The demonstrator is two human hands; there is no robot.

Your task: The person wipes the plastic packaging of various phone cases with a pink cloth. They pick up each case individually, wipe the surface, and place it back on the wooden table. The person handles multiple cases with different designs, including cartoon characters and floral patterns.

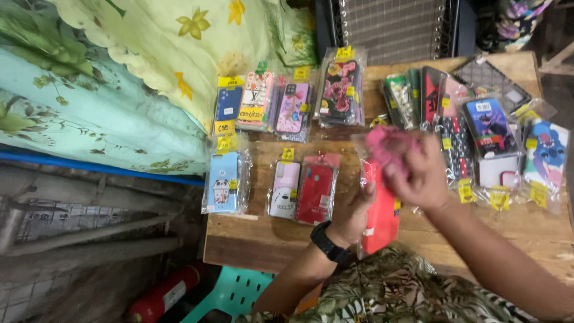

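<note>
We note a red phone case (pixel 380 221) in clear wrapping, held upright; a blurred pink cloth (pixel 385 146) above it.

Bare wooden table (pixel 263 236) under rows of bagged phone cases (pixel 291 107), yellow-tagged, some overlapping.

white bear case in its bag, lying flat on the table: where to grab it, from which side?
Pinch the near short edge of the white bear case from the table's front edge. It lies flat, the red case crowds one long side, and the near end faces bare wood.
</note>
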